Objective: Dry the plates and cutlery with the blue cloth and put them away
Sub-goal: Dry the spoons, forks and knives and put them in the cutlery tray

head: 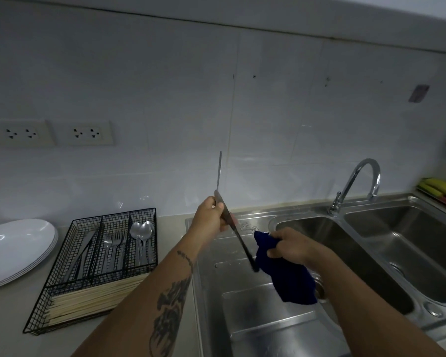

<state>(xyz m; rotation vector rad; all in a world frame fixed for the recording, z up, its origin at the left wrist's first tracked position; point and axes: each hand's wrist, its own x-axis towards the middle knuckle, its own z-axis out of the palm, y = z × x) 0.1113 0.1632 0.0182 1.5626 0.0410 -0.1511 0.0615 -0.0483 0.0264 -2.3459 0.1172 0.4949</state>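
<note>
**Blue cloth and knives held over the drainboard**

Blue cloth at lower centre-right of frame, bunched in the right hand, fingers closed around it; loose end hangs down over the steel drainboard. Left hand at frame centre, clamped on two knives: one points up against the tiled wall, the other slants down-right, its dark tip just beside the cloth; contact unclear. Lower left: black wire cutlery tray on the worktop, with knives, forks and spoons in separate compartments, chopsticks in the front section. Stack of white plates at left edge, just beside the tray. Double sink and tap at right.
</note>
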